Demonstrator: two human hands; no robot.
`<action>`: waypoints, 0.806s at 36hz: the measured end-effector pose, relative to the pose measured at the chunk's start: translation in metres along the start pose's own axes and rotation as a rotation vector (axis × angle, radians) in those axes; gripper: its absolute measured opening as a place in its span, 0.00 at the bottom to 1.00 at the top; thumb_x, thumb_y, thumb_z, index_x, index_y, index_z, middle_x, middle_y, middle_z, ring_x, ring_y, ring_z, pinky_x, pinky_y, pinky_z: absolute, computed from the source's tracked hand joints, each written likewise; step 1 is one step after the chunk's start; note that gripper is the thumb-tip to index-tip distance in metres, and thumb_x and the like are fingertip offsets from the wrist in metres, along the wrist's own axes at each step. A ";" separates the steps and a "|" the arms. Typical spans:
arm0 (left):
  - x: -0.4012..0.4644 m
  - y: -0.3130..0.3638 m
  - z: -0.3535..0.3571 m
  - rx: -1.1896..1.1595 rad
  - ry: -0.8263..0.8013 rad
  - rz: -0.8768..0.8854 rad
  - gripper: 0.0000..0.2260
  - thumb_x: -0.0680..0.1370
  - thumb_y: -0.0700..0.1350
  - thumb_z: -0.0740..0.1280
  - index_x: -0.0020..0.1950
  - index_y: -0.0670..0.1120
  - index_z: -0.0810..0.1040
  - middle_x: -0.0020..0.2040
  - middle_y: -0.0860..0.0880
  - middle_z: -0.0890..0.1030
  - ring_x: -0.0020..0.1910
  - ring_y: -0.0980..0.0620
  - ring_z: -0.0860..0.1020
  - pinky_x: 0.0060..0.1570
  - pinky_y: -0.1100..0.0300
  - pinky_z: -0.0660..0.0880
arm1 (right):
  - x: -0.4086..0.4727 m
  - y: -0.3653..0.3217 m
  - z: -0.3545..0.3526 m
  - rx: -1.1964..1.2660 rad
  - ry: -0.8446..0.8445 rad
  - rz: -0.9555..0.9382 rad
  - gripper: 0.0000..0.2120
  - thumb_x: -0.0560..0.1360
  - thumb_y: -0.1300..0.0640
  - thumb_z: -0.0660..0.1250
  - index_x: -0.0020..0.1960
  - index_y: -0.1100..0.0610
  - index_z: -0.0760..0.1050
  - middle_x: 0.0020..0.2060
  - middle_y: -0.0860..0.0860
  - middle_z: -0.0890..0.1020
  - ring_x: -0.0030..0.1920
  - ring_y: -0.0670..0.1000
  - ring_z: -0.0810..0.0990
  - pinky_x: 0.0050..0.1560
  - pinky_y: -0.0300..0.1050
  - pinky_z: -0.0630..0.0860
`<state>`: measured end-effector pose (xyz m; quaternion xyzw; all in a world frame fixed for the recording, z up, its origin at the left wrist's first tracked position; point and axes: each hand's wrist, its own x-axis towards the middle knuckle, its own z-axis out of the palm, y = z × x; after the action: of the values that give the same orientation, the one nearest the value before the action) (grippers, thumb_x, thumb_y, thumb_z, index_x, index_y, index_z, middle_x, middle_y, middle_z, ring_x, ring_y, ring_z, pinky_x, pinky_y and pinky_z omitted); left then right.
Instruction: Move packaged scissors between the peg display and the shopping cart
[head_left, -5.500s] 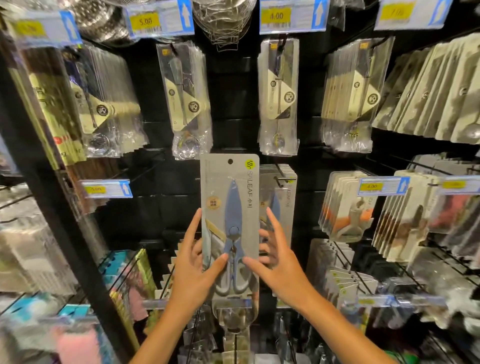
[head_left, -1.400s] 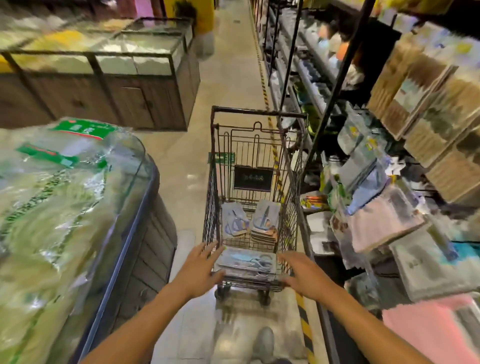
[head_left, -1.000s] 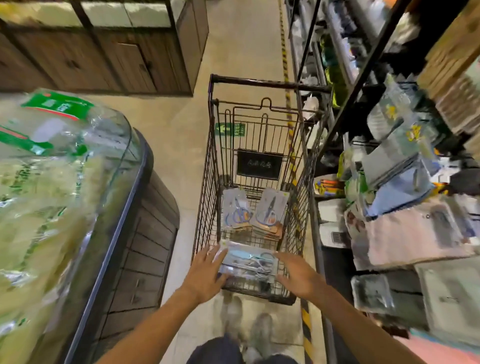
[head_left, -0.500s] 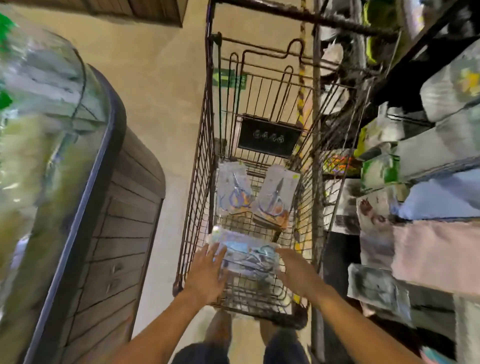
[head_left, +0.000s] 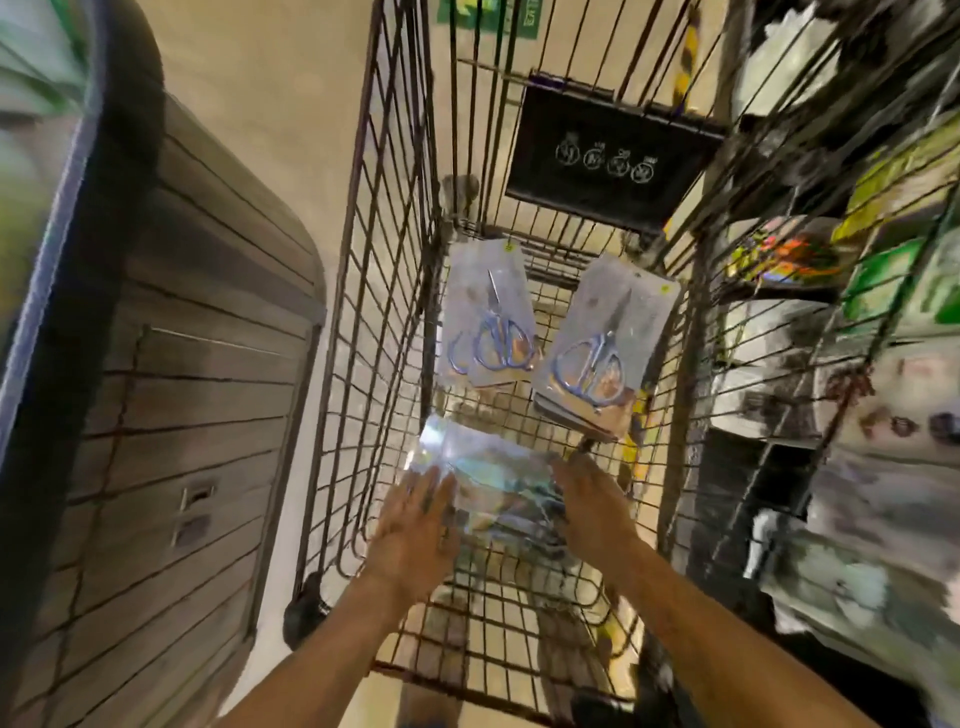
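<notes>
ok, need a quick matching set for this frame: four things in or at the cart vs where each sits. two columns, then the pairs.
Things:
1. scissors pack between the hands
2. left scissors pack
3. right scissors stack
4. black sign

Places:
A. hung on the cart's far end wall
B. far left of the cart floor, lying flat
C. near end of the cart, between left hand and right hand
D. far right of the cart floor, on top of other packs

Pairs: 1-C, 2-B, 3-D, 4-A

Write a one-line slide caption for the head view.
Both hands, left hand and right hand, lower a packaged scissors stack into the shopping cart near two scissors packs already inside.
</notes>
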<state>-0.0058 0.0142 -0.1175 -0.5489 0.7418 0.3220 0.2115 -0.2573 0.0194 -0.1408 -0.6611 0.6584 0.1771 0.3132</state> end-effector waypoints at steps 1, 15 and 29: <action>0.002 -0.002 0.004 -0.022 -0.001 -0.008 0.29 0.85 0.59 0.47 0.83 0.51 0.43 0.84 0.48 0.44 0.82 0.46 0.40 0.80 0.49 0.40 | 0.004 0.003 0.005 -0.005 0.000 -0.008 0.44 0.59 0.49 0.82 0.72 0.56 0.71 0.58 0.57 0.79 0.56 0.60 0.81 0.54 0.52 0.79; -0.006 -0.013 0.003 -0.318 0.059 -0.001 0.33 0.82 0.53 0.64 0.83 0.52 0.52 0.82 0.47 0.56 0.82 0.45 0.53 0.76 0.41 0.64 | -0.001 0.000 -0.018 0.095 -0.260 -0.042 0.28 0.77 0.57 0.67 0.76 0.50 0.65 0.64 0.53 0.78 0.61 0.57 0.79 0.53 0.46 0.74; -0.073 0.031 -0.106 -0.731 0.160 0.090 0.34 0.79 0.55 0.66 0.82 0.54 0.56 0.77 0.51 0.65 0.76 0.51 0.65 0.74 0.47 0.67 | -0.110 -0.004 -0.132 1.055 -0.148 0.033 0.27 0.74 0.64 0.75 0.68 0.47 0.71 0.60 0.44 0.80 0.61 0.47 0.80 0.57 0.40 0.79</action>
<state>-0.0087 -0.0057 0.0132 -0.5787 0.6152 0.5306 -0.0714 -0.2842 0.0170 0.0289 -0.3890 0.6446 -0.1267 0.6458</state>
